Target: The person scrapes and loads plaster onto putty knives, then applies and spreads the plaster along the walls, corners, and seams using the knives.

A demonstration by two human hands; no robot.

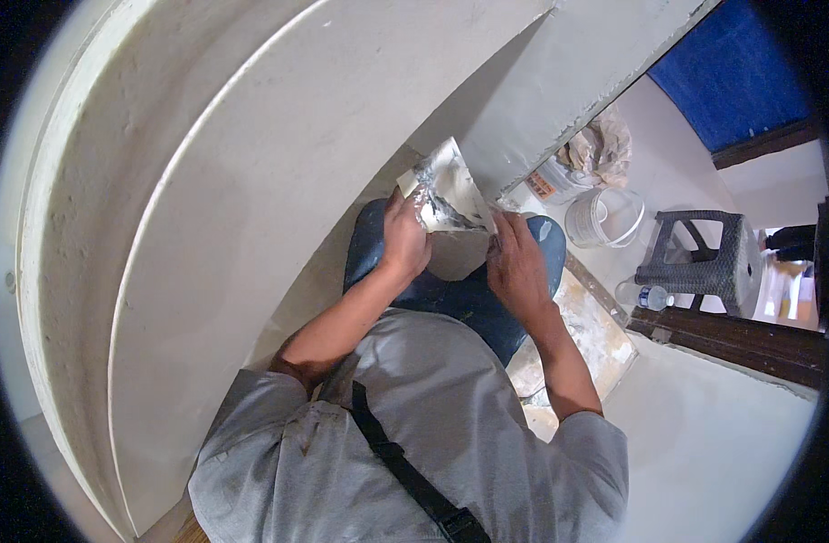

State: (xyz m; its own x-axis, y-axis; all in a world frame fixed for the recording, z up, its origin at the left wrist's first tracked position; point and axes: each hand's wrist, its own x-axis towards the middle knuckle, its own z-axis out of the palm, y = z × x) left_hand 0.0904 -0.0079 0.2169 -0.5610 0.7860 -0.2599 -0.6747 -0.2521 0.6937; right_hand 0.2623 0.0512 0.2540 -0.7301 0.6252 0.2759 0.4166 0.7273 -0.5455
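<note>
Above my knees, I hold a metal putty plate [450, 188] tilted between my two hands. Cream and grey smears cover its shiny face. My left hand [405, 237] is closed round its left side, with the fingers partly hidden behind it. At the plate's lower right corner, my right hand [516, 264] is closed with its fingertips against the edge. Whether the right fingers also hold a second tool cannot be made out.
A curved, pale plastered wall [242, 181] rises close on my left. To the right stand a white bucket [563, 181] with crumpled paper, an open white pail [604, 217], a dark woven-pattern plastic stool [735, 262] and a clear bottle [645, 295]. A dark wooden sill [731, 335] lies beyond.
</note>
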